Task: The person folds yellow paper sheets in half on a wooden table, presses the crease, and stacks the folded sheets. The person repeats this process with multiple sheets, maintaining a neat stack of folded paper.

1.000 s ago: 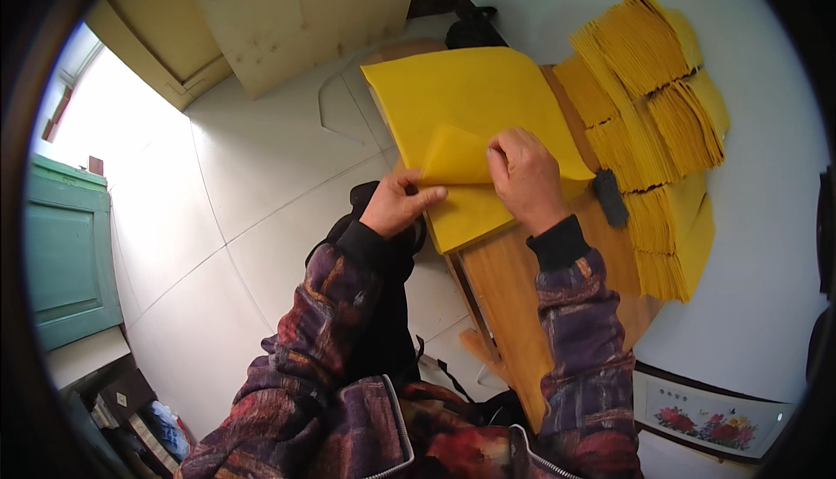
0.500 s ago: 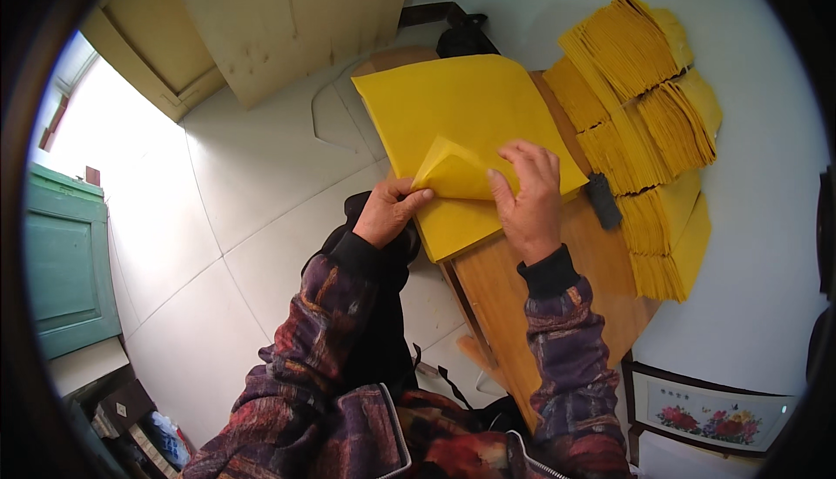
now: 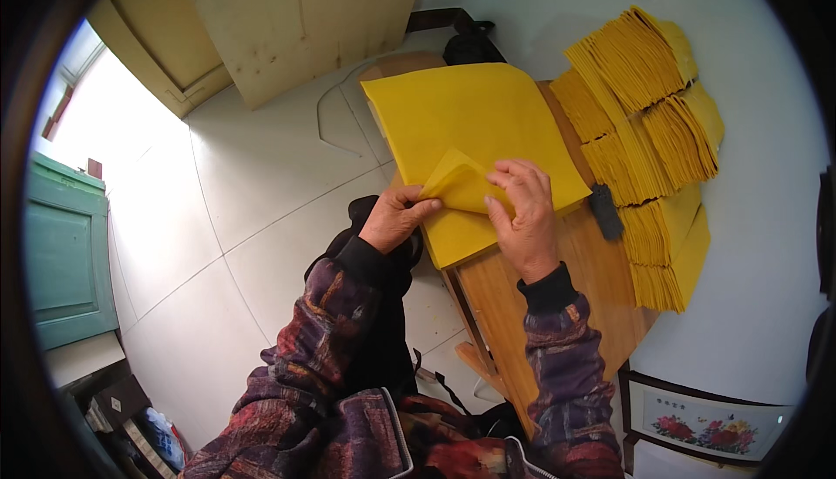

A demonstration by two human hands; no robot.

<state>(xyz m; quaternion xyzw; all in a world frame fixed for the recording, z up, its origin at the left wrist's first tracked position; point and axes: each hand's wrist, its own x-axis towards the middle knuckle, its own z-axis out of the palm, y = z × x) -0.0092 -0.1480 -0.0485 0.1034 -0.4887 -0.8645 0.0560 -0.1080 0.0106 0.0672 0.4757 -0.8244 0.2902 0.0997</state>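
A thick stack of yellow paper sheets [image 3: 479,109] lies on the wooden table, its near corner toward me. The near edge of the top sheet is turned back into a thin, pointed yellow flap [image 3: 455,185]. My left hand [image 3: 392,219] pinches the left end of this fold between thumb and fingers, at the stack's left edge. Over the fold's right end is my right hand [image 3: 529,222], its fingers curved and its thumb held apart from them. The thumb is close to the folded edge; whether it touches the paper is hard to see.
Bundles of folded yellow paper [image 3: 640,70] are piled along the wall at right. A dark grey block-like object [image 3: 605,212] sits beside the stack on the wooden table [image 3: 566,305]. Pale boards [image 3: 305,26] lean at the back, and a framed flower picture [image 3: 705,418] stands lower right.
The whole view has shifted slightly, so the stack appears a little lower and further right. My right hand's thumb and fingers have drawn slightly closer to the fold. The left hand keeps its pinch.
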